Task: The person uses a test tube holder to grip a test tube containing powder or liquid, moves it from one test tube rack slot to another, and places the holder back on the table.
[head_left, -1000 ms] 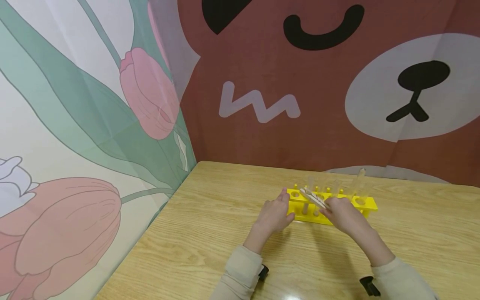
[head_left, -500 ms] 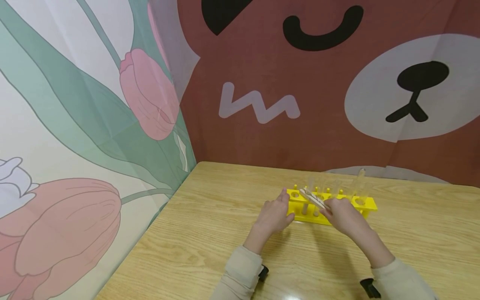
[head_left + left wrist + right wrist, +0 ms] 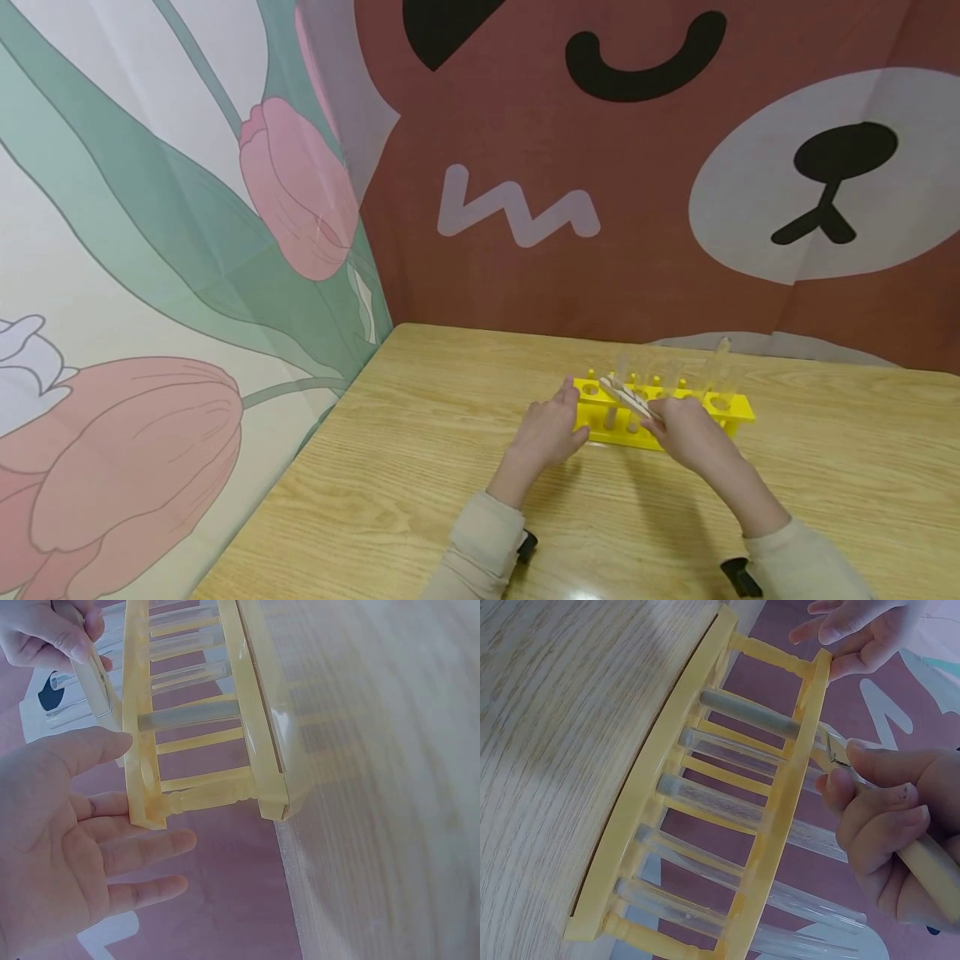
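Observation:
A yellow test tube rack point(image 3: 600, 433) stands on the table with several clear test tubes point(image 3: 712, 802) in it. My left hand point(image 3: 547, 432) holds the rack's left end, thumb at the front and index finger beyond the end; its other fingers stretch out straight in the left wrist view. My right hand point(image 3: 690, 432) grips a wooden test tube holder point(image 3: 626, 395). The holder's tip lies over the rack's top at the leftmost tube, a greyish one point(image 3: 754, 714). Whether its jaws clasp that tube is hard to tell.
The rack sits on a wood-grain table point(image 3: 420, 450). A brown bear-print backdrop point(image 3: 637, 275) rises behind the table's back edge, and a tulip-print sheet point(image 3: 172, 292) hangs on the left. One long tube point(image 3: 718, 354) leans and stands taller than its neighbours.

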A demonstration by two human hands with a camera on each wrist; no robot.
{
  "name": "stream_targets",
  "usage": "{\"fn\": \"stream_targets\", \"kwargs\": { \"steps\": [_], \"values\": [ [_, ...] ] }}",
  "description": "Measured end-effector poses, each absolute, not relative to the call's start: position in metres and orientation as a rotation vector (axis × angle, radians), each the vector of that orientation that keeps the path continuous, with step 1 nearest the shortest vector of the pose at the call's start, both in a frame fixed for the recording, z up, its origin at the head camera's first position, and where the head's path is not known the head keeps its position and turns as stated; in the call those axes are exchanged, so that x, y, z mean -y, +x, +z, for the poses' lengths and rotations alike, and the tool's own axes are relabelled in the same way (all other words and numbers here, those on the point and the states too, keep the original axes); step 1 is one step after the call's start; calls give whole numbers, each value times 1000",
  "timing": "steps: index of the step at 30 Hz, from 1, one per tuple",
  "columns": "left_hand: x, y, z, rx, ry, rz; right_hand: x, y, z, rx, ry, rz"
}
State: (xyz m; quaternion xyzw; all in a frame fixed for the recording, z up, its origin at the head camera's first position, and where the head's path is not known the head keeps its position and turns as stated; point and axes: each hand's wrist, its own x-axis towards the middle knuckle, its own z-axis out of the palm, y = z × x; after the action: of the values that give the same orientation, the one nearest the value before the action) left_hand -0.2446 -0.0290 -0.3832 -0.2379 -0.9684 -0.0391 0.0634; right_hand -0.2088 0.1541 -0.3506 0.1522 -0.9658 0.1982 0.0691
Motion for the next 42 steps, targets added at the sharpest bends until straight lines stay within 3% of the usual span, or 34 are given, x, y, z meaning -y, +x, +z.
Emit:
{"fn": "stream_targets", "kwargs": {
  "steps": [29,42],
  "values": [
    [30,-246,-384,2897,-733,-127,-155,-208,-352,2897,470,654],
    [30,-245,-383,2891,-740,-122,-155,-207,-353,2818,637,580]
  ]
}}
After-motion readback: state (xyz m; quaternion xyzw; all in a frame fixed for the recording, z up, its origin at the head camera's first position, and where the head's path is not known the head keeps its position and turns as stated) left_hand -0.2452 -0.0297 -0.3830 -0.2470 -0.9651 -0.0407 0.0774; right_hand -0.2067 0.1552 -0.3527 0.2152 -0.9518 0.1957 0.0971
